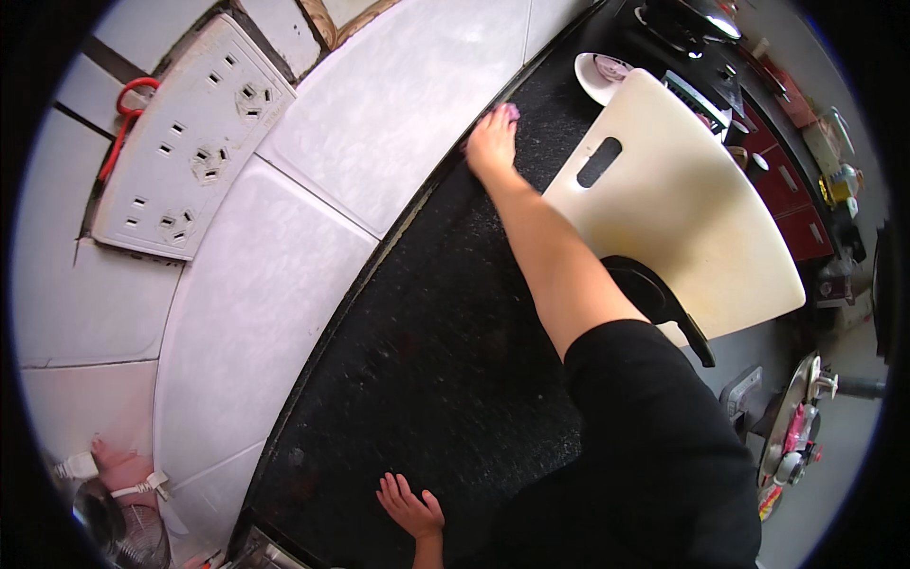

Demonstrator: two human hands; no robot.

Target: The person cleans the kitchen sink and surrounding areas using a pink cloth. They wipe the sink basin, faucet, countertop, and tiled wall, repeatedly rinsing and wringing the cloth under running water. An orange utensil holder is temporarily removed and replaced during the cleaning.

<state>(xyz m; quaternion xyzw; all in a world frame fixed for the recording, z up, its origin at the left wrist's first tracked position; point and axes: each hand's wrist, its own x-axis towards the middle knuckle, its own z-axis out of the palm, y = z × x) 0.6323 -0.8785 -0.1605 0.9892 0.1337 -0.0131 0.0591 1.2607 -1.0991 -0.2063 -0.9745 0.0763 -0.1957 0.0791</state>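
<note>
My right hand (493,146) reaches far along the black countertop (426,341), close to the foot of the tiled wall. A small pinkish-purple item (512,112) shows at its fingertips; the fingers mostly cover it, so I cannot tell what it is. Palm down near the bottom of the view, my left hand (414,506) rests on the same countertop with fingers apart and nothing in it. To the right of my right forearm lies a cream plastic cutting board (682,192) with a handle slot. A black-handled utensil (661,299) overlaps the board, partly hidden by my arm.
Beyond the board sits a white bowl (593,82) with pinkish contents, near a dark pan (689,21). White tiles (263,299) carry a multi-socket outlet (192,142) with a red cord. Plugs (78,466) hang at lower left. Red drawers (789,185) stand at right.
</note>
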